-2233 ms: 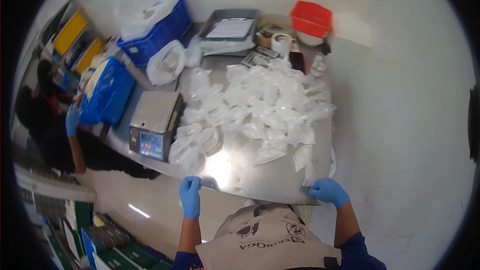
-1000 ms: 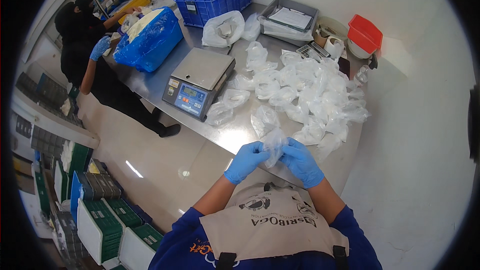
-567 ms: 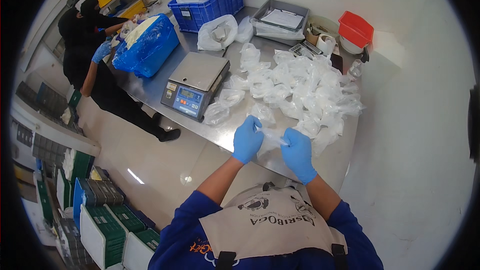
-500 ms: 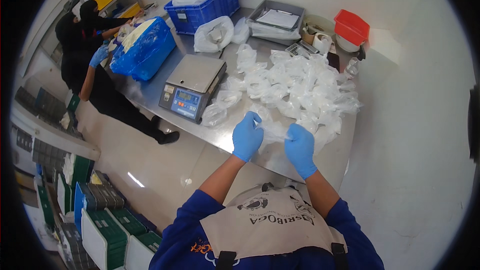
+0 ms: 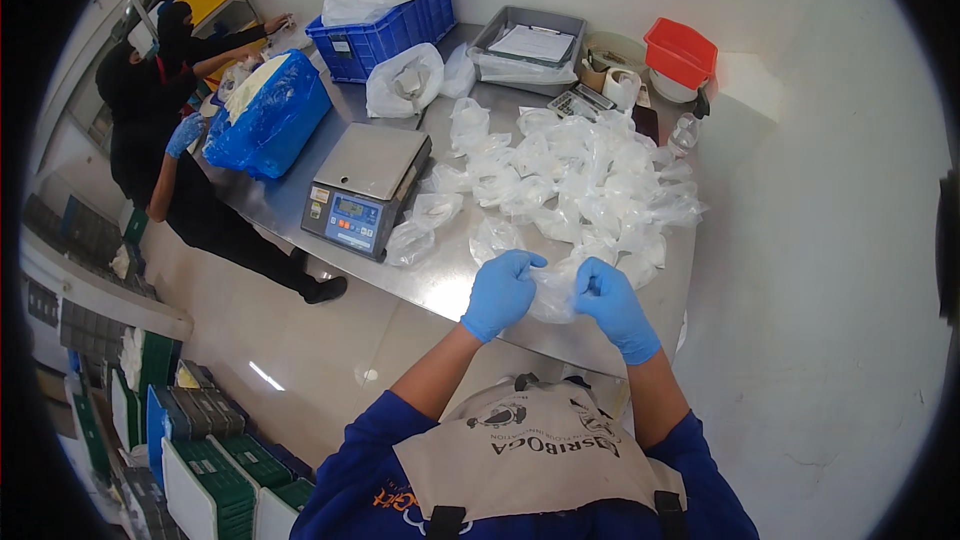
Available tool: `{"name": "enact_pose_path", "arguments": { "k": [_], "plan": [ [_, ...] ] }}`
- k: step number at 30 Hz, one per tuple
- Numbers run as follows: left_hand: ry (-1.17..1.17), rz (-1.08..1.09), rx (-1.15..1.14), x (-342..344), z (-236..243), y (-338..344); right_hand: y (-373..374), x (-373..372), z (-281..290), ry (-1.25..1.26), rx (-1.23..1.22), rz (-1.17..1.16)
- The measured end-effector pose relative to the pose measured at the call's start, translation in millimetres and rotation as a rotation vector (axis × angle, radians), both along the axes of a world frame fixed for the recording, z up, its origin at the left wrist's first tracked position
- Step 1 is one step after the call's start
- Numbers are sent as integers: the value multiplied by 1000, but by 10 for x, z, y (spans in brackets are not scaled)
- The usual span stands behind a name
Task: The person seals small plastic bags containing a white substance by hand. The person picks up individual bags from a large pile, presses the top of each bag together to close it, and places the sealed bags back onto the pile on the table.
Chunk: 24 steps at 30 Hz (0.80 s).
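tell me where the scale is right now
In the head view, the scale sits left of centre on the metal table, between the plastic-draped blue tub and the pile of clear bags.

Left hand point(image 5: 503, 292), right hand point(image 5: 613, 308): blue gloves point(image 5: 486, 323); dark-blue shirt point(image 5: 338, 475), orange-white print point(image 5: 398, 506); beige apron point(image 5: 560, 485), dark logos point(image 5: 498, 415), black straps point(image 5: 447, 522)

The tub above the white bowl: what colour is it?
The tub is red, best seen in the head view.
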State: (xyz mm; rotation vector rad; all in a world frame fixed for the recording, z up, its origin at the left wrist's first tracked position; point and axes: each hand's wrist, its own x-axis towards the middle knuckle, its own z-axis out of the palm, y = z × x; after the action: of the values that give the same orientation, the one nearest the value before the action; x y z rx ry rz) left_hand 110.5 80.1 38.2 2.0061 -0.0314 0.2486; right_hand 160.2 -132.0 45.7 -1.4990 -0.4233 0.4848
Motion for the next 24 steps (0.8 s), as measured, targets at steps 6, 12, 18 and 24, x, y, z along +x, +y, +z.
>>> {"name": "enact_pose_path", "arguments": {
  "k": [6,12,18,24],
  "plan": [
    [40,-310,-12,-105,252,-119,133,-27,-72,-414,-436,-462],
    [332,-543,-747,-180,364,67,232,-69,104,-548,-448,-428],
    [152,-21,-380,-76,306,147,265,-58,102,-732,-638,-386],
    [15,331,-141,-130,246,196,589,-288,612,-1134,-467,-227]
  ]
}}
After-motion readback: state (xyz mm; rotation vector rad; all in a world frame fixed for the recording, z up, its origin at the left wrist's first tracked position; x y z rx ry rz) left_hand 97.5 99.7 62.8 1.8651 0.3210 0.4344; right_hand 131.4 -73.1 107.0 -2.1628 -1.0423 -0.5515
